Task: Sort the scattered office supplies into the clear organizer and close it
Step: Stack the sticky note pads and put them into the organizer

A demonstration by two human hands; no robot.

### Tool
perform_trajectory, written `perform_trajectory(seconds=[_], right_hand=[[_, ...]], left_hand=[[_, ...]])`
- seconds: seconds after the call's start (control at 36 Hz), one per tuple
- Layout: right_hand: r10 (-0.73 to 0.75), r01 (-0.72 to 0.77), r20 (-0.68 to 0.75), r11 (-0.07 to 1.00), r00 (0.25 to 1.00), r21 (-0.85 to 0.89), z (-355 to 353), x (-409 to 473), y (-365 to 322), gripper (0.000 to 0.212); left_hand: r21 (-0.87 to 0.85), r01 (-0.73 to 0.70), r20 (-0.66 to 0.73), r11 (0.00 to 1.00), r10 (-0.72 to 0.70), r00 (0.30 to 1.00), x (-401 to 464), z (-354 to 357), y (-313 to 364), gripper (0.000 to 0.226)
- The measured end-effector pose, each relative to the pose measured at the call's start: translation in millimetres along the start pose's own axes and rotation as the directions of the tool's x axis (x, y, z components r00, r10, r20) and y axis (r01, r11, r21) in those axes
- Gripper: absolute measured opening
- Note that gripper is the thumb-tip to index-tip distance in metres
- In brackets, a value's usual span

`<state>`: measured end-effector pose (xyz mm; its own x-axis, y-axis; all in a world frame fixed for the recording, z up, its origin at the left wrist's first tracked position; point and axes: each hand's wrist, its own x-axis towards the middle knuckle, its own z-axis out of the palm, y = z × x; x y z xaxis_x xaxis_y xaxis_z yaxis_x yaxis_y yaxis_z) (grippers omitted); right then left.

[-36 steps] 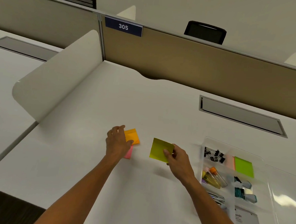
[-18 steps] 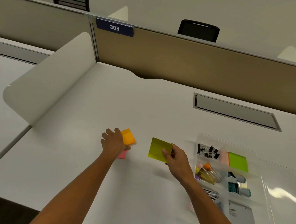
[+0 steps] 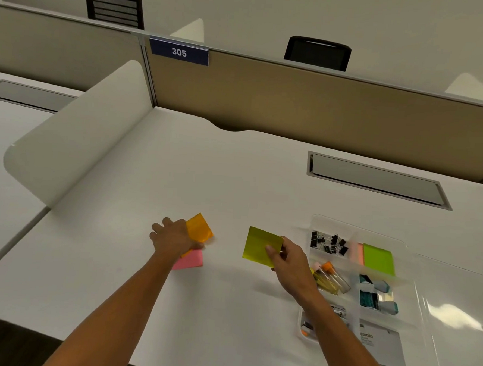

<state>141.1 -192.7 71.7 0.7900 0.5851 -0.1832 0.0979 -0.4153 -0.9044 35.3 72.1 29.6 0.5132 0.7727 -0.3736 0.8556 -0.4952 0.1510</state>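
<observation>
On the desk [image 3: 234, 182], pink pad [image 3: 190, 260] under left hand [image 3: 174, 239], organizer [image 3: 408, 249] right.

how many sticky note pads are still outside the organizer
3: a yellow-green pad in the right hand, orange pad and pink pad under the left hand.

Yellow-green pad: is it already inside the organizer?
No, the right hand holds the yellow-green pad above the desk, left of the organizer.

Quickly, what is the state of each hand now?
Left hand: closing on the orange sticky pad; grip cannot be told.
Right hand: closed, holding the yellow-green sticky pad.
</observation>
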Motion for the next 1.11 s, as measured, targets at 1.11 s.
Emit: perform_trajectory(seconds=[1.11], right_hand=[[0.141, -0.081, -0.463, 0.986, 0.875, 0.147, -206.1, -42.1, 86.6, 0.018]], left_hand=[[-0.983, 0.081, 0.122, 0.163, 0.257, 0.959, -135.8, 8.2, 97.7, 0.041]])
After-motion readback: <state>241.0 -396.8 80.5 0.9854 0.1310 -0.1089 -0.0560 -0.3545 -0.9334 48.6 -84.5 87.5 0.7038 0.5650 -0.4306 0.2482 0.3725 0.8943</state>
